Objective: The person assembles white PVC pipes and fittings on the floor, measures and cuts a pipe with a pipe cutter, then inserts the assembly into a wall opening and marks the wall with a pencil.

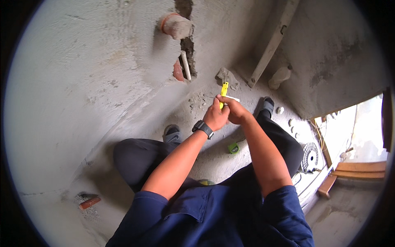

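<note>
My left hand (215,117), with a black watch on its wrist, and my right hand (238,110) are closed together in front of me. Between them is a narrow yellow tool (224,89) with a metal tip pointing away from me; its exact kind is unclear. Fingers of my right hand cross over it, and my left thumb lies along its side. A short white strip (233,99) sticks out just beyond the right hand. The fingers hide the tool's lower part.
A green tape measure (233,148) lies on the floor between my legs. Ahead are a crumpled grey bag (228,78) and rubble (198,101). A capped pipe (177,26) and a white pipe (186,66) emerge from the left wall. A long board (275,43) leans in the corner.
</note>
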